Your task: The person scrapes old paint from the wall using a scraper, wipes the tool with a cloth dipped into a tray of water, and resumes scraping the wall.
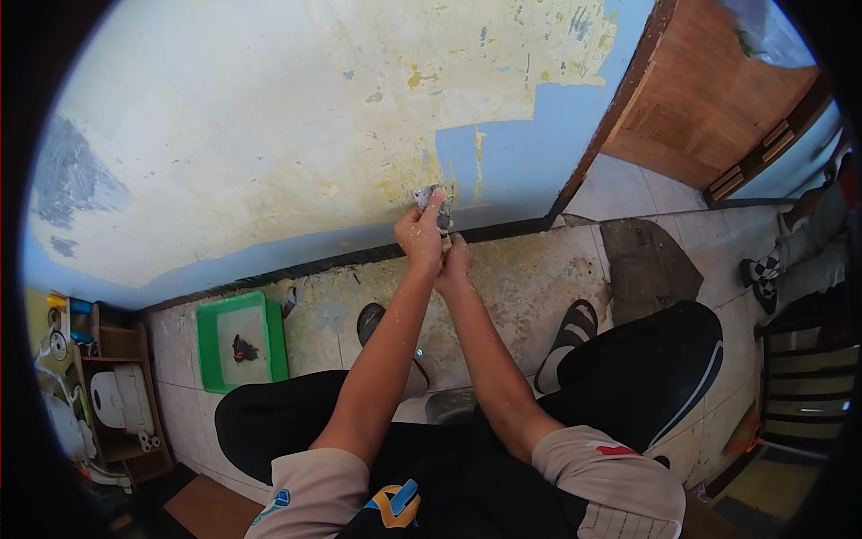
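A paint scraper (426, 194) with a blade crusted in pale residue rests against the lower part of the wall (269, 117). My left hand (418, 235) is closed on it, with the thumb laid along the blade. Just below, my right hand (456, 260) wraps round the lower end, where the handle is mostly hidden by the fingers. Around the blade the wall is a patchy cream and yellow, with blue paint (503, 148) to its right and along the bottom. Pale flecks cling to both hands and forearms.
Paint flakes (359, 292) litter the tiled floor along the wall. To the left stand a green tray (278, 346) and a wooden shelf (115, 395). A brown cloth (648, 269) lies at right, near a wooden door (718, 99). Another person's leg (808, 251) shows at far right.
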Tool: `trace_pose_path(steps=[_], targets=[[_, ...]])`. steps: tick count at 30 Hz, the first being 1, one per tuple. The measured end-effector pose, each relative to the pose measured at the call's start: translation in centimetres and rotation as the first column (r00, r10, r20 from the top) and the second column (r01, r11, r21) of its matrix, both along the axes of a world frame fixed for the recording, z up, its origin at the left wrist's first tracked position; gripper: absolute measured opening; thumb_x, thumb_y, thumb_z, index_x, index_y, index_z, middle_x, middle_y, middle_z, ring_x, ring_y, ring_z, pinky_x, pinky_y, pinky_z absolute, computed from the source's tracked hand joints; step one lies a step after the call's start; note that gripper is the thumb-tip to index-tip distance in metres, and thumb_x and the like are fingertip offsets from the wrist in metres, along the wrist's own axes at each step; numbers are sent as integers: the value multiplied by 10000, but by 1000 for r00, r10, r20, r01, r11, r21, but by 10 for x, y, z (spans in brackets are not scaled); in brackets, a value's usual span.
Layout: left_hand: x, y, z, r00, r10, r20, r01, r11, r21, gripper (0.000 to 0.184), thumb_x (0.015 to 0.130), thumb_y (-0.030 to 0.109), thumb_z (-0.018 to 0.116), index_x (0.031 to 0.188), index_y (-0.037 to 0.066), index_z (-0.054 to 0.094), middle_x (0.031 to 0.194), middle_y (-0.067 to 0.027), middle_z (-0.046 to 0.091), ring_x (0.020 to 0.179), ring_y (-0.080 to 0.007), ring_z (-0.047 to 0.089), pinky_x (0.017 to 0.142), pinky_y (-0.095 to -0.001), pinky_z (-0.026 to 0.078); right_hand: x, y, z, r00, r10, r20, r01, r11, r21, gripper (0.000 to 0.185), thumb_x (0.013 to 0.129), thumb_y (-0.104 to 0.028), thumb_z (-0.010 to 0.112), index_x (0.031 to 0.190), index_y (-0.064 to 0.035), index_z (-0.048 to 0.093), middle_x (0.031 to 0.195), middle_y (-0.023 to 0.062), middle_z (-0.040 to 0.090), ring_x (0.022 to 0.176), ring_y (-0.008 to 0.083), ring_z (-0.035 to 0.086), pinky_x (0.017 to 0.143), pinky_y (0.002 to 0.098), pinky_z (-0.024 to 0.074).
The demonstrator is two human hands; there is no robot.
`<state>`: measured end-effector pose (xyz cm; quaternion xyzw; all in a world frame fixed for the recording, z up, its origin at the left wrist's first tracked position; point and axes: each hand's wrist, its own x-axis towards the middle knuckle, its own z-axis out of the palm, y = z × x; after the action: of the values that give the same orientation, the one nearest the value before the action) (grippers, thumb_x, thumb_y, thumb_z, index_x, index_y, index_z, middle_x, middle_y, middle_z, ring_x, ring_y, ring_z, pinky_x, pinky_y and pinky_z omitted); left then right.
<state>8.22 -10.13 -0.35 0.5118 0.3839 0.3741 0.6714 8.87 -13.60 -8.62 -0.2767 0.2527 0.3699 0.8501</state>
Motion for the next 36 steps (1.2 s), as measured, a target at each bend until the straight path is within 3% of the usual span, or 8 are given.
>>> trace_pose_path(steps=[10, 13, 15, 18, 20, 24, 30, 36], targets=[[0, 2, -1, 1000, 0, 19, 1, 1000, -25, 293, 866, 227, 807, 745, -10, 688, 664, -28, 632, 524, -81, 518, 493, -264, 408, -1, -5, 11, 1000, -11, 0, 11, 1000, -26, 212, 1002, -255, 493, 855, -117, 558, 664, 0, 546, 485, 106, 475, 446, 293, 375], [-1, 1, -1, 997, 32, 67, -26, 996, -83, 349, 841, 247, 828, 653, -1, 672, 607, 17, 576, 541, -50, 416, 497, -264, 327, 2, 3, -4, 999, -34, -2, 34, 999, -35, 195, 992, -240, 500, 862, -108, 560, 686, 15, 562, 501, 117, 499, 458, 305, 389], [-3, 5, -2, 1000, -20, 13, 20, 997, -73, 306, 868, 211, 806, 688, 31, 636, 679, -19, 631, 567, -83, 540, 538, -262, 439, 5, 8, -10, 999, -54, 8, 54, 999, 8, 184, 984, -232, 506, 865, -104, 561, 693, 20, 566, 507, 124, 508, 463, 310, 395], [6, 13, -7, 998, 2, 69, 4, 997, -76, 294, 876, 232, 799, 701, 70, 625, 668, 12, 605, 566, -62, 519, 540, -242, 425, 10, 4, 32, 996, -89, -28, 89, 996, -24, 171, 966, -233, 526, 870, -99, 573, 689, 19, 561, 505, 123, 502, 459, 302, 387], [7, 9, 41, 993, -26, 117, 42, 990, -132, 285, 877, 249, 797, 716, 84, 630, 667, 22, 598, 559, -51, 507, 535, -232, 414, 30, -7, 59, 988, 6, 154, 9, 995, -98, 180, 959, -254, 544, 889, -95, 592, 693, 16, 555, 512, 114, 499, 459, 287, 380], [7, 6, 64, 983, -33, 180, 56, 990, -127, 368, 860, 289, 812, 649, 102, 576, 598, 40, 535, 496, -42, 431, 469, -223, 338, 33, 6, 62, 991, -29, 129, 41, 995, -96, 207, 958, -287, 550, 884, -100, 601, 659, 10, 530, 488, 112, 476, 441, 284, 360], [3, 14, -24, 1000, 21, 20, -20, 999, -37, 497, 844, 303, 825, 550, 61, 506, 533, 19, 492, 438, -78, 387, 419, -282, 304, 3, 0, -3, 992, -117, 53, 120, 991, -57, 234, 965, -321, 548, 901, -103, 605, 618, 2, 512, 452, 115, 448, 408, 276, 317], [-5, 14, -33, 996, -49, -78, 44, 997, -65, 427, 847, 321, 820, 640, 42, 570, 594, 4, 540, 482, -76, 446, 439, -269, 347, 0, -6, -17, 998, 11, 61, 2, 978, -208, 253, 986, -334, 505, 829, -146, 568, 615, -35, 524, 448, 75, 460, 393, 263, 339]])
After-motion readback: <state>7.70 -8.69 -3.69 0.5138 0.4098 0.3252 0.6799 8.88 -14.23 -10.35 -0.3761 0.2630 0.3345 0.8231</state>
